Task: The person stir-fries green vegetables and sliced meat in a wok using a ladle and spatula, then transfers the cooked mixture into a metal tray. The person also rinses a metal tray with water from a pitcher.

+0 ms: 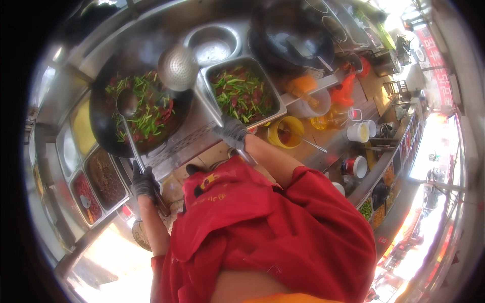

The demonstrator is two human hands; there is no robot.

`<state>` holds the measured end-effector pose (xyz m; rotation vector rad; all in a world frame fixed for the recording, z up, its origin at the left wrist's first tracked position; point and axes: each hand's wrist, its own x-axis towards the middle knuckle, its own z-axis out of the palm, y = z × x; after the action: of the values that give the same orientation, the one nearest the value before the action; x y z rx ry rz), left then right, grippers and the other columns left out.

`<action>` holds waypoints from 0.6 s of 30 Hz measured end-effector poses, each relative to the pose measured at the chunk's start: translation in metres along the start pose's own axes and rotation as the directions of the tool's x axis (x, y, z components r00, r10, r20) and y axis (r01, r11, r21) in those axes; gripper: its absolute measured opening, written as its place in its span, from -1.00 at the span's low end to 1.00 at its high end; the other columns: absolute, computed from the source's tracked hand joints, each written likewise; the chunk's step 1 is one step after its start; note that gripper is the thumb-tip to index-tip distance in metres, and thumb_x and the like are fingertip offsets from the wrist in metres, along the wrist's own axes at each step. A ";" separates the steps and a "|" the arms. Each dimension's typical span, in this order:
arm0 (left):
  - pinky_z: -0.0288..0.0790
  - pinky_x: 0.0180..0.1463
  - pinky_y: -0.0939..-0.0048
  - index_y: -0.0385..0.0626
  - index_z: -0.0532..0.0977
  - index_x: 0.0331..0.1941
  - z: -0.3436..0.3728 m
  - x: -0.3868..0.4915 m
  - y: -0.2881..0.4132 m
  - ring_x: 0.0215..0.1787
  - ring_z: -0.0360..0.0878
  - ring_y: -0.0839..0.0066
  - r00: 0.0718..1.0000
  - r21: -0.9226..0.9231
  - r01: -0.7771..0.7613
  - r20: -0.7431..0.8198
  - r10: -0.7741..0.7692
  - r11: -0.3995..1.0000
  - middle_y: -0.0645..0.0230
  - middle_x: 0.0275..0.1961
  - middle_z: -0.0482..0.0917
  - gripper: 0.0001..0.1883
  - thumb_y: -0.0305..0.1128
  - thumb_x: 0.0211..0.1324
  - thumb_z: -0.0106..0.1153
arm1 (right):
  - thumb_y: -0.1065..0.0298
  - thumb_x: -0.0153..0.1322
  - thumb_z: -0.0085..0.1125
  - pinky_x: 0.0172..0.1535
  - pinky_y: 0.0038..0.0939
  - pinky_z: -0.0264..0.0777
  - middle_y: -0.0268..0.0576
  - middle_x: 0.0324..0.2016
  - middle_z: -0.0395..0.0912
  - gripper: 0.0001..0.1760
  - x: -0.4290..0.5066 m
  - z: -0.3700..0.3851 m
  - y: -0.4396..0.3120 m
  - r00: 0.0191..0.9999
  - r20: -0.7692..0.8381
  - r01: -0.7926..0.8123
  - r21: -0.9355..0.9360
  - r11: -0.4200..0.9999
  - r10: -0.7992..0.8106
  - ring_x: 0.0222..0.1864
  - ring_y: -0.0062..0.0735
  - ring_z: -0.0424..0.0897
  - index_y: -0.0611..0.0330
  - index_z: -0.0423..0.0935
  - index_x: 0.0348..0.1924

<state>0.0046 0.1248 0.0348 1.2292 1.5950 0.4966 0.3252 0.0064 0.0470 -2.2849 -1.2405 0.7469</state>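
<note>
Gloved in dark grey, my left hand [146, 181] grips the handle of a steel ladle [127, 103]. The ladle's bowl rests among green stalk pieces and dark reddish-brown bits [146, 110] in a black wok [102, 132]. My right hand [232, 133], gloved the same way, holds a perforated skimmer [178, 68] by its handle. The skimmer's round head hangs over the wok's right rim, looking bare of food. Close beyond my right hand, a rectangular steel pan [281, 104] contains a similar green and brown mix [242, 91].
A steel bowl [214, 41] sits behind the pan, beside a second wok [295, 34] with a turner in it. Ingredient pans [106, 178] line the left side. To the right are a yellow bucket [286, 132], an oil jug [329, 117] and white tubs [358, 131].
</note>
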 end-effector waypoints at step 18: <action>0.49 -0.21 0.23 -0.09 0.57 -0.21 0.193 -0.052 -0.056 -0.30 0.58 0.26 0.737 -0.564 0.651 0.629 -0.246 0.508 0.25 -0.31 0.63 -0.73 -0.18 0.29 -0.02 | -0.06 0.49 -0.07 -0.53 -0.34 0.45 -0.21 -0.55 0.53 -0.57 0.105 -0.184 0.244 0.900 -0.325 0.250 0.931 0.265 0.291 -0.55 -0.33 0.52 0.17 0.50 -0.24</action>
<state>0.1473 0.0090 -0.0624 0.1798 1.0092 0.3934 0.6418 -0.0485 0.0145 -1.2286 -0.2590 0.6438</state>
